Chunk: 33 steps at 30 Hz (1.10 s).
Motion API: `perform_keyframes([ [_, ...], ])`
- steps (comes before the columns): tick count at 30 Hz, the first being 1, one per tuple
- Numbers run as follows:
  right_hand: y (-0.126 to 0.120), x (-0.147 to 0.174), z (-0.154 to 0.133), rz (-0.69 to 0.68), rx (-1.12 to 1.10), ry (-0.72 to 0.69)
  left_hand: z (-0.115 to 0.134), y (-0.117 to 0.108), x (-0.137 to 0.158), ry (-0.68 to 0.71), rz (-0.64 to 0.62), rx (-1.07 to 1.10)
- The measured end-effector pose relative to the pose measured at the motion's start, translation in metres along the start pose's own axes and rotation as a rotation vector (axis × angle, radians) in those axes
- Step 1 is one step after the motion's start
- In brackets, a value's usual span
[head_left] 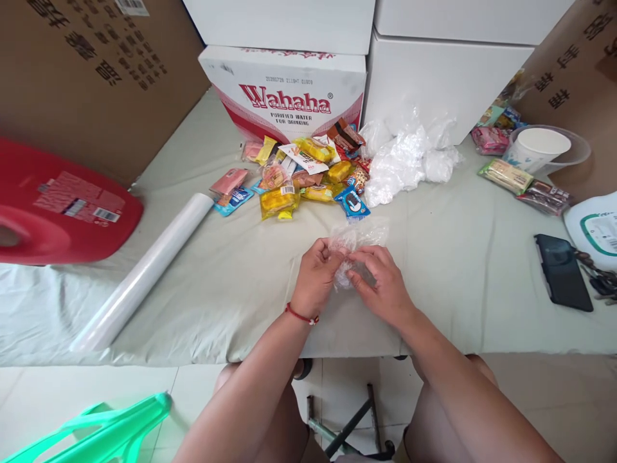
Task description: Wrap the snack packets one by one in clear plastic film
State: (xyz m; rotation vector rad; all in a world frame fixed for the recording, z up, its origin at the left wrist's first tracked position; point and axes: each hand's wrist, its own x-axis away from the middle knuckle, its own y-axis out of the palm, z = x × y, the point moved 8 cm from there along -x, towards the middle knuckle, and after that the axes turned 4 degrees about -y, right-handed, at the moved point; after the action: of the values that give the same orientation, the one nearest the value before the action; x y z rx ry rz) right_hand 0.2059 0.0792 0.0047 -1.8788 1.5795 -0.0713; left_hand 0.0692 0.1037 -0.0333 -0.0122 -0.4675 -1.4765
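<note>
A thin, crumpled clear plastic bag [370, 233] is between my two hands, low over the cloth-covered table. My left hand [319, 273], with a red cord bracelet at the wrist, is closed and pinches the bag from the left. On the other side my right hand [383, 283] grips the gathered plastic between thumb and fingers. What lies inside the bag, if anything, is hidden by the folds and my fingers. Just beyond the hands is a heap of wrapped snacks [315, 191], yellow packets among them. Beside it rests a pile of crumpled clear plastic bags [402, 167].
A white plastic roll [149, 270] lies at the left, near a red jug [62, 199]. The Wahaha carton [289, 96] stands behind the snacks. To the right are a phone [562, 271], a paper cup [537, 149] and a white bottle [595, 228]. A green plastic object [110, 427] is below.
</note>
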Motion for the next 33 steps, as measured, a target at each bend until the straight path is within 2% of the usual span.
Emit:
perform_keyframes([
  [2, -0.016, -0.003, 0.01, 0.095, -0.017, 0.06, -0.005, 0.003, -0.001, -0.041, -0.034, 0.022],
  [5, -0.055, -0.001, 0.032, 0.402, -0.016, 0.243, -0.008, 0.005, 0.0, -0.1, -0.054, 0.066],
  [6, -0.062, 0.0, 0.042, 0.462, -0.079, 0.328, -0.008, 0.008, 0.001, -0.121, -0.075, 0.083],
  [7, -0.061, 0.0, 0.052, 0.469, -0.195, 0.419, -0.009, 0.011, 0.002, -0.137, -0.103, 0.093],
  [9, -0.045, -0.001, 0.066, 0.392, -0.485, 0.581, -0.01, 0.017, 0.003, -0.14, -0.151, 0.088],
  [11, -0.031, -0.001, 0.069, 0.34, -0.657, 0.649, -0.01, 0.018, 0.001, -0.09, -0.135, 0.057],
  [15, -0.025, -0.001, 0.061, 0.378, -0.647, 0.588, -0.011, 0.002, -0.008, 0.041, 0.062, 0.018],
  [17, -0.021, -0.001, 0.058, 0.349, -0.658, 0.571, -0.012, -0.002, -0.01, 0.062, 0.103, -0.004],
  [24, -0.024, -0.002, 0.053, 0.305, -0.664, 0.614, -0.011, -0.003, -0.011, 0.089, 0.096, -0.138],
  [27, -0.032, -0.002, 0.056, 0.346, -0.678, 0.64, -0.01, -0.002, -0.012, 0.072, 0.077, -0.058],
  [31, -0.043, -0.002, 0.063, 0.442, -0.731, 0.633, -0.011, -0.002, -0.013, -0.023, 0.045, 0.058],
  [33, -0.043, -0.002, 0.063, 0.44, -0.756, 0.638, -0.009, -0.001, -0.013, -0.034, 0.022, 0.078],
])
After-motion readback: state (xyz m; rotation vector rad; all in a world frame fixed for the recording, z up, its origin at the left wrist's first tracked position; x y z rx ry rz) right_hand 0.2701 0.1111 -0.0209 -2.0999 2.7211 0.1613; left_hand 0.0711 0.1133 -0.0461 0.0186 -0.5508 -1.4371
